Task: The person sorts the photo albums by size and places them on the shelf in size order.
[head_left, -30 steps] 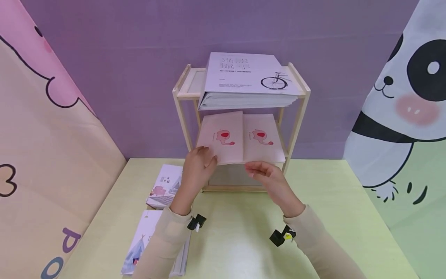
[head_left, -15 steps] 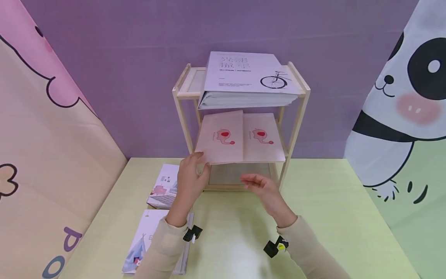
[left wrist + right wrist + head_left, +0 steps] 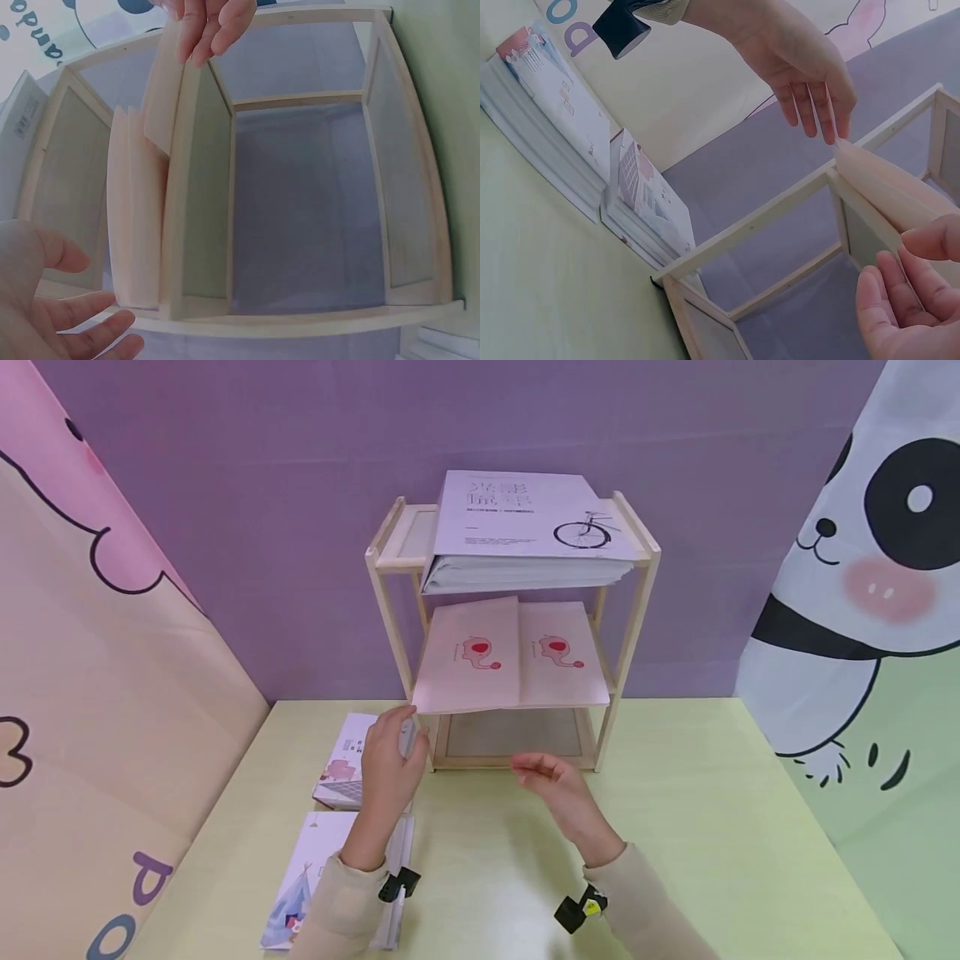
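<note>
Two side-by-side piles of pale pink booklets with a red elephant print, a left pile point(image 3: 468, 681) and a right pile point(image 3: 562, 685), lie on the middle shelf of a small wooden rack point(image 3: 632, 627). My left hand point(image 3: 390, 764) is just off the left pile's front left corner, with its fingers relaxed and nothing in its grasp. In front of the bottom shelf my right hand point(image 3: 558, 797) hovers with loosely bent fingers, holding nothing. The right wrist view shows the booklets' edge point(image 3: 885, 180) between the two hands.
On the rack's top shelf lies a thick white book point(image 3: 525, 518) with a bicycle print. Left of the rack, on the table point(image 3: 712, 827), are a pink-and-white book point(image 3: 347, 760) and a stack topped by a tent-print book point(image 3: 307, 868). A purple backdrop point(image 3: 300, 527) stands behind.
Both hands have drawn back from the booklets toward the person, the left also moving leftward off its pile. The booklets look unmoved on the shelf.
</note>
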The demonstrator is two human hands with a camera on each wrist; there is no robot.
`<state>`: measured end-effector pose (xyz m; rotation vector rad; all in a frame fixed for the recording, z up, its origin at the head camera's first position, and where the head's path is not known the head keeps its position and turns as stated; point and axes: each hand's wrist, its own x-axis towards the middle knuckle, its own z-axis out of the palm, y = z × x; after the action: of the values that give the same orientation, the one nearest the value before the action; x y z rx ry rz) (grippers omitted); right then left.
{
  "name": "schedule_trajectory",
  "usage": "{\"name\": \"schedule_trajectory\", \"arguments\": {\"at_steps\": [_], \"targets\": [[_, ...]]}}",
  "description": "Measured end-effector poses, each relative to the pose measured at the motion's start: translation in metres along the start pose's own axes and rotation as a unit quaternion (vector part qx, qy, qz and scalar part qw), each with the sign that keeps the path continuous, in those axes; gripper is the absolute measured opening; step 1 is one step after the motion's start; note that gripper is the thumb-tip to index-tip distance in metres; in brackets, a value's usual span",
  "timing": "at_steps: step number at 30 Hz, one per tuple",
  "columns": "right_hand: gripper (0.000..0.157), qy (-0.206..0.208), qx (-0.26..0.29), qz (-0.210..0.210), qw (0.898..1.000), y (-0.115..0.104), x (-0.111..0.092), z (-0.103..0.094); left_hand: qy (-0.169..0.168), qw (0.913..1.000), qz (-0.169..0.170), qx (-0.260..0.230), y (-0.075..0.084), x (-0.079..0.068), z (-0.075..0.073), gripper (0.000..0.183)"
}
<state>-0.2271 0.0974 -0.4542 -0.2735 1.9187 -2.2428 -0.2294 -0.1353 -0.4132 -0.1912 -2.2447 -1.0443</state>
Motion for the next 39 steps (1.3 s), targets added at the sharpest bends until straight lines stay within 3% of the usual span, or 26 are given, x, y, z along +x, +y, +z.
{"name": "schedule_trajectory", "arguments": {"at_steps": [20,27,39], "targets": [[0.038,0.046,0.066,0.052,0.995,0.042,-0.007,0.020,-0.025,0.9979,-0.048,0.035,-0.035,-0.026,-0.006,0.031],[0.041,0.034,0.070,0.061,0.995,0.057,-0.012,0.027,-0.055,0.9934,-0.081,0.059,-0.050,-0.036,-0.011,0.031],[0.039,-0.010,0.081,0.079,0.994,0.077,-0.013,0.052,-0.058,0.9877,-0.107,0.097,-0.073,-0.051,-0.021,0.031]]}}
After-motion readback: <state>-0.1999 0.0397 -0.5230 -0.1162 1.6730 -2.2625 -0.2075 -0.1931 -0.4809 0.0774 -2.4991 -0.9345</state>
